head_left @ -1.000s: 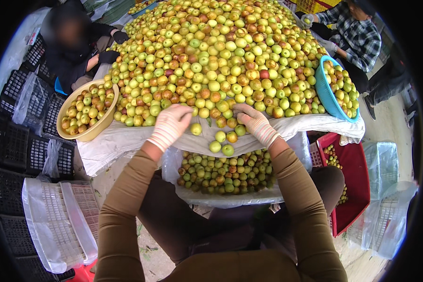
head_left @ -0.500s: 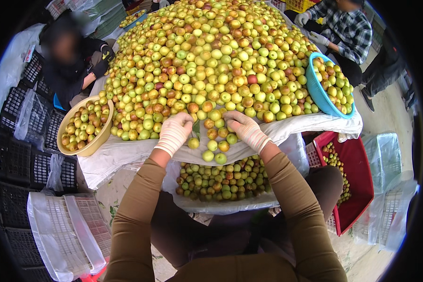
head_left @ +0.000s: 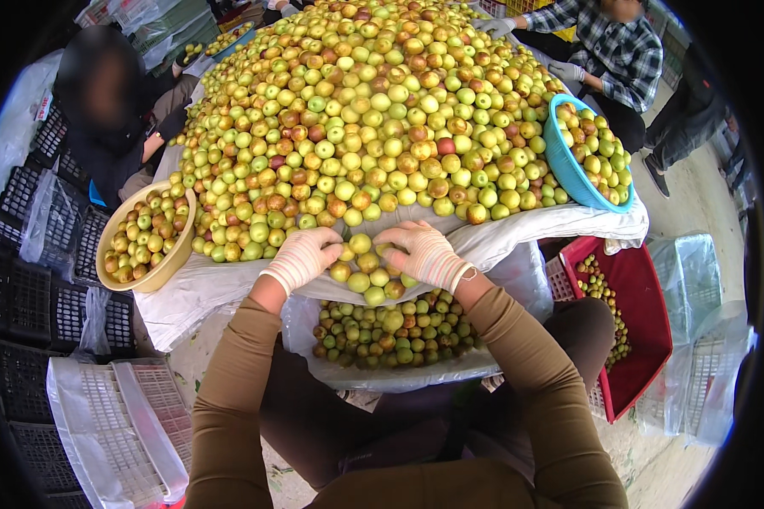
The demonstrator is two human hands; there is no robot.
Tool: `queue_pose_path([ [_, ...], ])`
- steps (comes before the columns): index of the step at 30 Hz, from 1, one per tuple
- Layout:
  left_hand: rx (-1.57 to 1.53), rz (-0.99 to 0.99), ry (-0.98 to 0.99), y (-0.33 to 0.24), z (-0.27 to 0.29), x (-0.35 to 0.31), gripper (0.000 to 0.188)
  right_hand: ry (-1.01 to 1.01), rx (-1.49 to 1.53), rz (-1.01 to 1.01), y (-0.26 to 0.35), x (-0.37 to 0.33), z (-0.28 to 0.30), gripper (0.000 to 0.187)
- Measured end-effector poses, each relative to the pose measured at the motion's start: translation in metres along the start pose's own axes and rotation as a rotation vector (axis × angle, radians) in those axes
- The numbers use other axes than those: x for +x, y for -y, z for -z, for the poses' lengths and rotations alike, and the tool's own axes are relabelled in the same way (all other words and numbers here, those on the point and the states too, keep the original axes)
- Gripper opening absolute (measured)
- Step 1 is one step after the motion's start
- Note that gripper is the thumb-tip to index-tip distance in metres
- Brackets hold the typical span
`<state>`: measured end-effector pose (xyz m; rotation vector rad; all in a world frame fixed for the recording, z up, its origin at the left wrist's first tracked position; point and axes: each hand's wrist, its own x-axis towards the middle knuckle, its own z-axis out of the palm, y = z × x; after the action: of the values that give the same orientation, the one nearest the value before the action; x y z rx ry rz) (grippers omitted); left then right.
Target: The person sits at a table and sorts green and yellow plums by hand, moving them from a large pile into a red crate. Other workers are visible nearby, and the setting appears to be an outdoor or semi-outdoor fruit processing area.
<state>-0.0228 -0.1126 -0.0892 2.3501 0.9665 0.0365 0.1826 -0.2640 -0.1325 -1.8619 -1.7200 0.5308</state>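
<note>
A big heap of green and brown jujubes lies on a pale cloth. At the heap's near edge, my left hand and my right hand, both in white striped gloves, cup a small cluster of jujubes between them. The bent fingers of each hand press against the fruit from either side. Just below stands a crate lined with clear plastic, with many jujubes in it. One lighter jujube shows above the others there, slightly blurred.
A tan basin of jujubes is at the left, a blue basin at the right. Beside my right knee is a red-lined crate. Black crates and plastic-covered crates line the left. Co-workers sit on both sides.
Both hands have drawn toward me, bringing the cluster of jujubes over the cloth's near edge. Bare cloth now shows behind my right hand. The co-worker at left has moved a hand farther back.
</note>
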Motion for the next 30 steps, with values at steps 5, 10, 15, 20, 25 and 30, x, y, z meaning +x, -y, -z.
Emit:
queue_pose_path([
  [5, -0.140, -0.168, -0.509, 0.033, 0.003, 0.004, 0.021, -0.429, 0.167, -0.136, -0.009, 0.000, 0.010, 0.027],
  [10, 0.251, -0.043, -0.273, 0.002, -0.003, 0.030, 0.047, -0.393, 0.139, -0.280, -0.011, 0.023, 0.004, 0.054],
  [15, 0.145, 0.002, 0.087, -0.002, -0.005, 0.036, 0.051, -0.270, 0.259, -0.240, -0.013, 0.019, 0.009, 0.056],
  [20, 0.027, 0.018, 0.231, -0.016, 0.004, 0.017, 0.036, -0.281, 0.292, -0.243, -0.030, 0.014, 0.015, 0.047],
  [25, 0.068, -0.012, -0.040, 0.004, 0.008, -0.003, 0.032, -0.207, 0.260, -0.240, -0.020, 0.019, 0.011, 0.045],
  [30, -0.077, -0.061, 0.018, 0.009, 0.002, -0.020, 0.034, -0.105, 0.330, -0.196, -0.019, 0.016, 0.017, 0.046],
])
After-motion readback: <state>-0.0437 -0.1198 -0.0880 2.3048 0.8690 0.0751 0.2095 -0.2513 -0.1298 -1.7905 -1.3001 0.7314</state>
